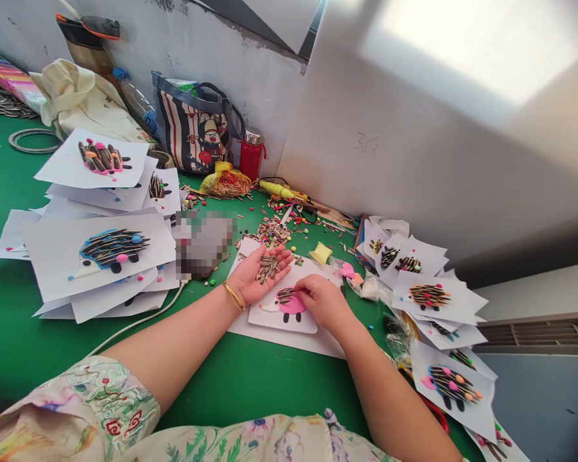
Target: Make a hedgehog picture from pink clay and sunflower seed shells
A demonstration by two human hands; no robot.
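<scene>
My left hand [251,277] is turned palm up, cupping a small pile of striped sunflower seeds [268,268]. Beside it, my right hand [324,300] has thumb and fingertips pinched together at the top of a hedgehog picture; whatever they pinch is hidden. This hedgehog [296,307] has a pink clay body, a pale snout and dark feet, with several sunflower seeds stuck in its upper left part. It is on a white card [272,319], which lies on a larger white sheet [279,341].
Stacked hedgehog cards stand on the left [48,276] and right [467,308]. Behind my hands lie loose seeds and clay balls [274,228]. Clay lumps [322,253] sit to the right. A bag [192,128] and a red flask [252,157] stand by the wall. A cable [139,321] crosses the green tabletop [197,378].
</scene>
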